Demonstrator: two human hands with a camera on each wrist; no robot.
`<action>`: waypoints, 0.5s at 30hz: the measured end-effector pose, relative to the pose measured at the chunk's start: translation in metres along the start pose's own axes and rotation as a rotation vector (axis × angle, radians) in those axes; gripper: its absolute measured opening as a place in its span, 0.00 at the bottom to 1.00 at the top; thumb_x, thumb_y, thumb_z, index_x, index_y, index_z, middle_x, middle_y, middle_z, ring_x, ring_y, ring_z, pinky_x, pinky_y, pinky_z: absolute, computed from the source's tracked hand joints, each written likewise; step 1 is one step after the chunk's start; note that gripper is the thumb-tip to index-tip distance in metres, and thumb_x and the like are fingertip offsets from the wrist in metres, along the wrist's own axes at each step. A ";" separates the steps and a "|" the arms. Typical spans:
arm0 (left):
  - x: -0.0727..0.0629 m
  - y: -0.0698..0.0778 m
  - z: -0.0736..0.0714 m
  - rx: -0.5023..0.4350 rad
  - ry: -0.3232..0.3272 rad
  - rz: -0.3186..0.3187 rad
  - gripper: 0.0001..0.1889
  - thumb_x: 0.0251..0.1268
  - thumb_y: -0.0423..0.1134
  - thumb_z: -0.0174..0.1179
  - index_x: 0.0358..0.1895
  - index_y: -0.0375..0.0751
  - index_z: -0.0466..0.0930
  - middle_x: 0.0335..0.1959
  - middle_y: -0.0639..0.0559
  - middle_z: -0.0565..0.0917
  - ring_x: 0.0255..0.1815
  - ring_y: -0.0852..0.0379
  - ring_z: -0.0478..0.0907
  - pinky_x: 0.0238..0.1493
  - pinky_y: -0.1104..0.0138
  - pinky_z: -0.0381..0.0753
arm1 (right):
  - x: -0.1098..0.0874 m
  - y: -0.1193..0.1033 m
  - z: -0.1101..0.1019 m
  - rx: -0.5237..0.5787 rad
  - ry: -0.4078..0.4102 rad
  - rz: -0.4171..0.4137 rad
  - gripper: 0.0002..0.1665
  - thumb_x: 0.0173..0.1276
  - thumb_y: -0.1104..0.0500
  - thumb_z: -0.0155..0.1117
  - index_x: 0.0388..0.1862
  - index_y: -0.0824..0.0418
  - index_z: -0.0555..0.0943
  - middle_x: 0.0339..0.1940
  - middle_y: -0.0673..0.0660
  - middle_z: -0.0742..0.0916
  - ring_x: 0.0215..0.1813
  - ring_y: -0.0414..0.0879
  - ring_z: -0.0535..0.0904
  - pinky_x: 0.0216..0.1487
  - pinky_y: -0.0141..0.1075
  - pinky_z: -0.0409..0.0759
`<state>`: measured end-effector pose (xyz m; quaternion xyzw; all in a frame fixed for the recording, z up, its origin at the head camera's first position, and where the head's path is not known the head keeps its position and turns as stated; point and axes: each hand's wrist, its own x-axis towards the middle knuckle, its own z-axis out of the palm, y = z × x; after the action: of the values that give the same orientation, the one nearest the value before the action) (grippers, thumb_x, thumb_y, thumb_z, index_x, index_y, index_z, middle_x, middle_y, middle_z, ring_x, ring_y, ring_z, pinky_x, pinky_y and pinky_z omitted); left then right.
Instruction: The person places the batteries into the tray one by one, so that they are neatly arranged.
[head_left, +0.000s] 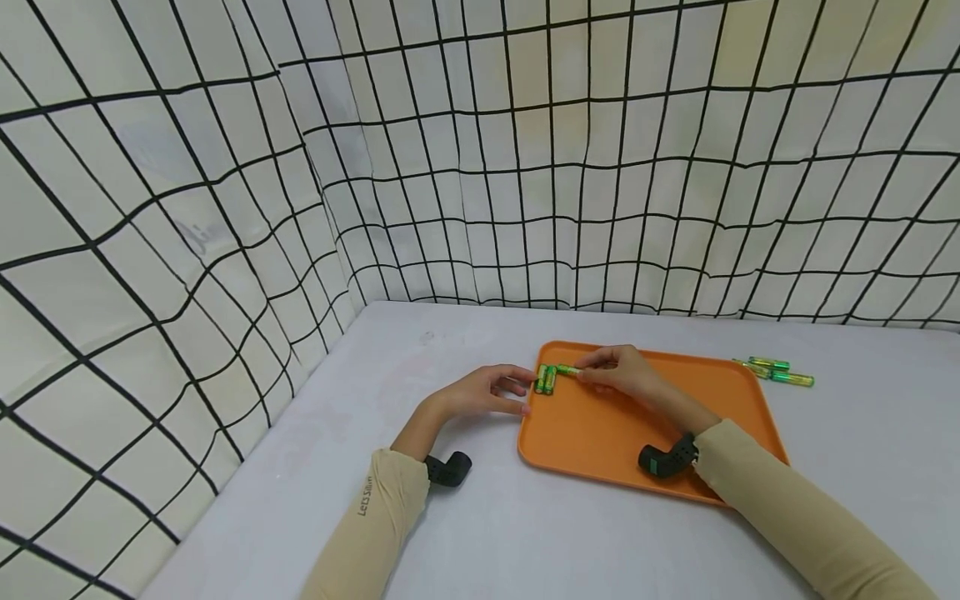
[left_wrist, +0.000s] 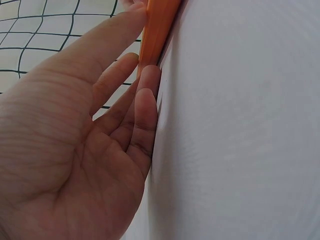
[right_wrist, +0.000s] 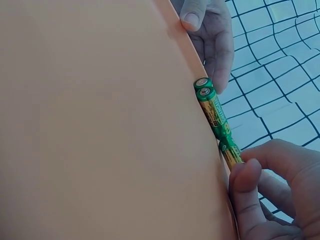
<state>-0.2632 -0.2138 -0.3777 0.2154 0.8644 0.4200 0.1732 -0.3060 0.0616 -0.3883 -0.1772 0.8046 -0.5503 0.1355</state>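
Observation:
My right hand (head_left: 633, 377) pinches a green and gold battery (head_left: 567, 370) between thumb and fingertips, over the far left part of an orange tray (head_left: 585, 437). Two like batteries (head_left: 551, 380) lie side by side along the tray's left rim. In the right wrist view the pinched battery (right_wrist: 231, 154) is close to the end of that pair (right_wrist: 214, 111); whether they touch I cannot tell. At the tray's left edge is my left hand (head_left: 480, 390), fingers loosely bent and thumb apart, holding nothing. Its fingertips (left_wrist: 149, 75) are against or very near the tray's outer side.
Several more green batteries (head_left: 792, 379) lie right of the tray on the white table (head_left: 480, 517). A black grid net (head_left: 551, 167) over white sheeting stands behind the table and along its left side. Each wrist carries a black camera (head_left: 448, 469).

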 end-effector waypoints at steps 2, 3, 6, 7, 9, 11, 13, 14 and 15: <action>0.000 0.000 0.000 -0.005 0.003 0.000 0.28 0.63 0.39 0.67 0.67 0.43 0.72 0.58 0.50 0.79 0.59 0.55 0.75 0.58 0.65 0.74 | -0.001 0.000 0.000 0.012 -0.013 -0.008 0.18 0.68 0.63 0.65 0.52 0.73 0.80 0.37 0.54 0.86 0.31 0.41 0.78 0.33 0.31 0.79; 0.000 -0.001 0.000 -0.006 0.005 0.000 0.28 0.63 0.38 0.67 0.67 0.43 0.72 0.58 0.49 0.79 0.59 0.55 0.75 0.58 0.64 0.74 | -0.001 0.000 -0.001 0.017 -0.021 -0.012 0.18 0.68 0.63 0.64 0.53 0.74 0.80 0.37 0.55 0.85 0.31 0.41 0.79 0.34 0.32 0.79; 0.000 -0.001 -0.001 -0.011 0.006 0.001 0.28 0.63 0.39 0.67 0.67 0.43 0.72 0.58 0.49 0.79 0.59 0.55 0.75 0.58 0.64 0.74 | -0.002 -0.001 -0.001 0.013 -0.044 -0.016 0.18 0.68 0.64 0.64 0.53 0.74 0.79 0.37 0.57 0.85 0.30 0.42 0.79 0.33 0.32 0.80; 0.000 -0.001 -0.001 -0.013 0.005 0.002 0.28 0.63 0.39 0.67 0.66 0.44 0.72 0.58 0.49 0.79 0.59 0.55 0.75 0.58 0.64 0.74 | -0.001 0.000 -0.001 0.005 -0.050 -0.017 0.18 0.68 0.64 0.64 0.53 0.74 0.79 0.37 0.57 0.85 0.29 0.42 0.78 0.33 0.32 0.79; 0.000 -0.002 -0.001 -0.016 0.004 -0.001 0.28 0.62 0.40 0.68 0.66 0.45 0.72 0.57 0.50 0.79 0.59 0.55 0.75 0.58 0.63 0.74 | -0.001 0.000 -0.001 -0.008 -0.061 -0.016 0.18 0.68 0.64 0.65 0.53 0.74 0.80 0.37 0.57 0.85 0.28 0.42 0.78 0.33 0.32 0.79; 0.001 -0.002 -0.001 -0.022 0.002 -0.005 0.29 0.62 0.41 0.68 0.66 0.46 0.72 0.57 0.50 0.79 0.58 0.56 0.75 0.58 0.63 0.74 | -0.002 0.000 -0.001 -0.016 -0.069 -0.013 0.18 0.68 0.63 0.65 0.53 0.73 0.80 0.35 0.56 0.84 0.27 0.42 0.77 0.32 0.32 0.78; 0.001 -0.003 -0.001 -0.021 0.003 -0.005 0.29 0.61 0.42 0.69 0.66 0.46 0.72 0.56 0.51 0.80 0.58 0.56 0.75 0.58 0.64 0.74 | -0.003 0.001 -0.002 -0.020 -0.076 -0.014 0.19 0.68 0.62 0.65 0.53 0.73 0.80 0.34 0.55 0.84 0.25 0.41 0.75 0.31 0.32 0.77; 0.001 -0.003 -0.001 -0.021 0.003 -0.005 0.29 0.61 0.42 0.69 0.66 0.46 0.72 0.56 0.51 0.80 0.58 0.57 0.76 0.57 0.64 0.74 | -0.003 0.001 -0.002 -0.018 -0.080 -0.014 0.20 0.68 0.62 0.65 0.54 0.73 0.79 0.32 0.55 0.83 0.24 0.41 0.74 0.30 0.33 0.76; 0.001 -0.003 -0.001 -0.022 0.002 -0.007 0.29 0.61 0.42 0.69 0.66 0.46 0.72 0.56 0.51 0.80 0.57 0.57 0.76 0.57 0.64 0.74 | -0.004 0.001 -0.002 -0.016 -0.084 -0.016 0.20 0.68 0.62 0.66 0.54 0.73 0.79 0.31 0.55 0.83 0.24 0.41 0.74 0.29 0.33 0.75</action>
<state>-0.2648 -0.2153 -0.3797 0.2099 0.8606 0.4292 0.1762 -0.3037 0.0652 -0.3880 -0.2076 0.8013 -0.5367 0.1636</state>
